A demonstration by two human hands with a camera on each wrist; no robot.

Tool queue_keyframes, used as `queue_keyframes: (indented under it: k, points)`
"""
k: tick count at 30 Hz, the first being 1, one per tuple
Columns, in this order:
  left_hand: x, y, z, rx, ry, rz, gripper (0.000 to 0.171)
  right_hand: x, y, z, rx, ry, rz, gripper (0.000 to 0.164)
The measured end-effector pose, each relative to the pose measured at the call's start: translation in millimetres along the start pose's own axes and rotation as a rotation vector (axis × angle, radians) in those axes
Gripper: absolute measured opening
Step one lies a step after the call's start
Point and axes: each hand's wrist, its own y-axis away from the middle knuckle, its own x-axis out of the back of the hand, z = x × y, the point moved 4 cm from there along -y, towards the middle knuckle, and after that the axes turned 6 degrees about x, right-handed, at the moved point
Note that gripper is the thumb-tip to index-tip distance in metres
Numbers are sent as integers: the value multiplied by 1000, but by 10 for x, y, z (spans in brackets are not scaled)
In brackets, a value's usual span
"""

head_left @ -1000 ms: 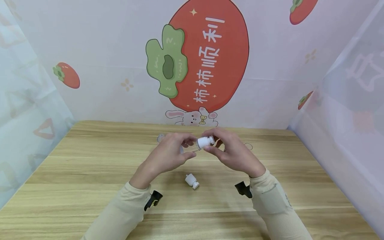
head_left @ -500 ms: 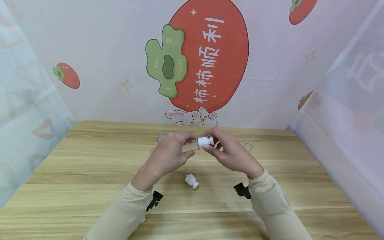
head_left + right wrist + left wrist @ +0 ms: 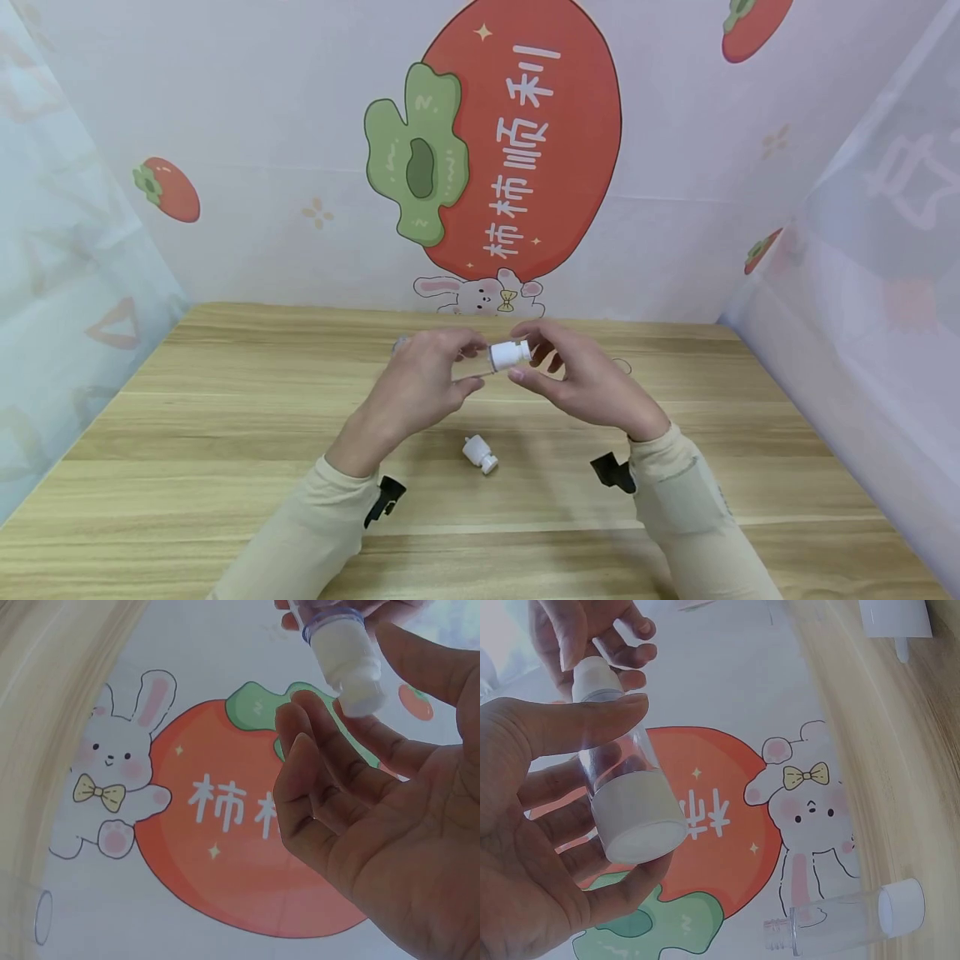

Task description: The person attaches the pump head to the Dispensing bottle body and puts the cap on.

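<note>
The clear pump bottle (image 3: 639,814) lies between the two hands, above the surface (image 3: 225,467), its long axis running crosswise. Its white base is in the left hand (image 3: 427,375), and its white pump top (image 3: 508,356) points straight at the right hand (image 3: 588,379). That alignment is what the coming move seems to turn on. The left hand is the nearer one: its thumb and fingers curl round the bottle. The right hand's thumb and fingers stand apart on either side of the pump top, gripping nothing (whether one fingertip brushes it, I cannot tell).

Counted, there are two bottles, two pump tops and one clear cap in sight. The spare bottle (image 3: 847,915), with white base and bare threaded neck, lies on its side just beyond the left hand. The loose pump top (image 3: 480,452) lies on the near side of the hands, between the wrists and closer to the left. The clear cap (image 3: 26,915) lies beyond the right hand, partly hidden by it.
</note>
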Motion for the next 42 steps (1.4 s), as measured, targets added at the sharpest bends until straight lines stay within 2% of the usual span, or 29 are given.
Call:
queue_keyframes:
  k: [9, 15, 24, 31, 42]
  points:
    - [21, -7, -32, 4, 18, -5, 38, 112, 41, 140, -14, 66, 13, 47]
    - [10, -11, -45, 1, 21, 0, 38, 179, 63, 325, -88, 90, 4, 46]
    - [8, -5, -40, -5, 25, 2, 39, 254, 110, 553, -208, 198, 12, 45]
    - [-1, -2, -38, -1, 28, 0, 37, 256, 154, 713, -315, 303, -34, 44]
    - [-21, 2, -41, 31, 15, -15, 36, 203, 221, 919, -366, 375, -112, 45]
